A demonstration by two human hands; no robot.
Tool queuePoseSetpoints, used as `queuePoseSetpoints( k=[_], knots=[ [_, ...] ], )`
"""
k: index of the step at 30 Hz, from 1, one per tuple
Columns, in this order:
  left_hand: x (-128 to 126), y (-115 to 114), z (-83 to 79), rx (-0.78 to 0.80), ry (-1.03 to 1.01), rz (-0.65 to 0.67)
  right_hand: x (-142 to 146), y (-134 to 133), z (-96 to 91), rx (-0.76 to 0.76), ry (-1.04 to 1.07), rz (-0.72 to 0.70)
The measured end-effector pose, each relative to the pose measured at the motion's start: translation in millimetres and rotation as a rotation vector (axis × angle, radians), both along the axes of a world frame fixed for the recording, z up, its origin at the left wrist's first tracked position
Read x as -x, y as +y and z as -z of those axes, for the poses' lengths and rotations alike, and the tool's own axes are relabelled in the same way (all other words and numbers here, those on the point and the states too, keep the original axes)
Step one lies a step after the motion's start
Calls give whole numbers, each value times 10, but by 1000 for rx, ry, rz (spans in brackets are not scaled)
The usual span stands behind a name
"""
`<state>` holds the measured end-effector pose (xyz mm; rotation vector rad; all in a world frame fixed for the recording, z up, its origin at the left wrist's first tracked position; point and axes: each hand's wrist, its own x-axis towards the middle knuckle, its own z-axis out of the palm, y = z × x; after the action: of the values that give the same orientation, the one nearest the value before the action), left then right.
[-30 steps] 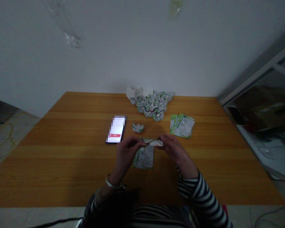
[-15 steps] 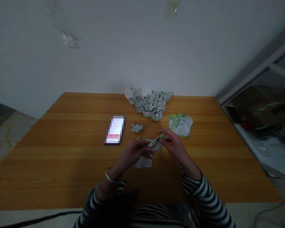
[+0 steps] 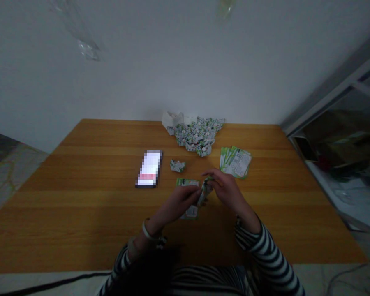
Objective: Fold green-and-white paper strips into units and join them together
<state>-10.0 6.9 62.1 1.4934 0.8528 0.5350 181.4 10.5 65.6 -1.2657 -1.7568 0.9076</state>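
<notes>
Between my two hands is a green-and-white printed paper slip (image 3: 205, 191), folded and tilted on edge. My left hand (image 3: 186, 198) pinches its near end, thumb on top. The fingers of my right hand (image 3: 223, 186) close on the far upper end. Below my left hand a flat green-and-white printed sheet (image 3: 191, 212) lies on the table, partly hidden by that hand. One small crumpled paper piece (image 3: 177, 165) lies just beyond it. To the right, past my right hand, rests a fanned stack of similar green-and-white sheets (image 3: 238, 162).
A large heap of crumpled or folded printed papers (image 3: 197, 135) sits at the back of the wooden table (image 3: 89, 172), against the white wall (image 3: 185, 61). A phone (image 3: 149, 168) with a lit, blurred screen lies to the left. A shelf frame (image 3: 336, 94) stands at the right.
The slip in my hands has been turned from a slanted, flatter pose to a more upright one. My left hand has shifted slightly right, its thumb now over the slip.
</notes>
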Motion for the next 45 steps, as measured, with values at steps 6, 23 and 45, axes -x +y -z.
queuePoseSetpoints(
  k=[6, 23, 45],
  knots=[
    [-114, 20, 122, -68, -13, -326, 195, -85, 154, -43, 112, 49],
    [-242, -44, 254, -311, 11, -560, 497, -282, 403, -191, 211, 352],
    [-259, 3, 82, 238, -503, -599, 540, -199, 172, 110, 446, 308]
  ],
)
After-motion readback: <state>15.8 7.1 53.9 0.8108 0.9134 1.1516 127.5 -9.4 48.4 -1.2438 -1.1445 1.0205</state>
